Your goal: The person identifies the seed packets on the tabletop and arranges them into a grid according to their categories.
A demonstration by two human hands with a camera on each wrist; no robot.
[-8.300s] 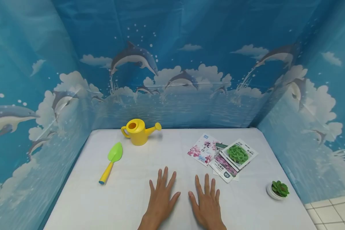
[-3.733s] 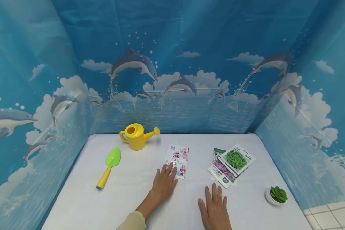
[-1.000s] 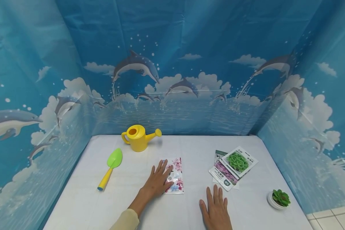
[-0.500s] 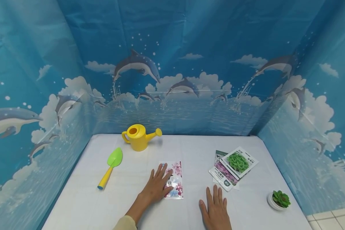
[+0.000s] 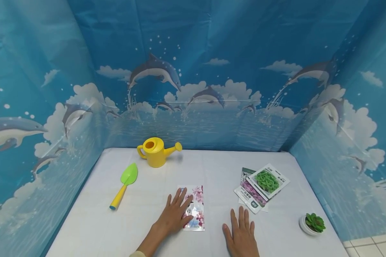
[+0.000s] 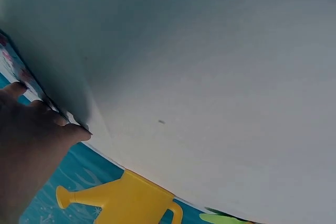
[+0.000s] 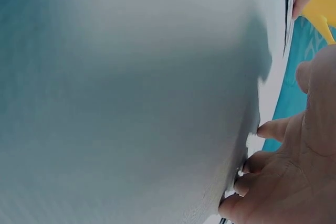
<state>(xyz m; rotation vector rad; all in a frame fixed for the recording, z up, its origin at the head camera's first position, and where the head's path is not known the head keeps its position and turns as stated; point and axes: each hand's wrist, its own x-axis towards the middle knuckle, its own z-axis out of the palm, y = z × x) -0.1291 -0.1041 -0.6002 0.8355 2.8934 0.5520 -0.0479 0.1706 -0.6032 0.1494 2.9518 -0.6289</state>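
My left hand (image 5: 173, 214) lies with spread fingers on a pink-flowered seed packet (image 5: 198, 210), covering its left part. The packet lies flat on the white table, in front of me. In the left wrist view, the left hand (image 6: 31, 135) touches the packet (image 6: 21, 69), seen nearly edge-on. My right hand (image 5: 242, 232) rests on the tablecloth with its fingers extended, holding nothing. Just beyond its fingertips is a pile of seed packets (image 5: 266, 182), the top one showing green leaves. The right wrist view shows the right hand (image 7: 294, 177) with its fingertips at the table.
A yellow watering can (image 5: 156, 155) stands at the back left. Nearer me on the left lies a toy trowel (image 5: 124, 184) with green blade and yellow handle. A small potted succulent (image 5: 313, 223) sits at the right edge. A blue dolphin curtain (image 5: 193, 121) surrounds the table (image 5: 96, 221).
The flowered packet first lay beside the pile at right. It later lay left of centre under my left hand, and it has since slid towards me with that hand. The right hand stays put lately.
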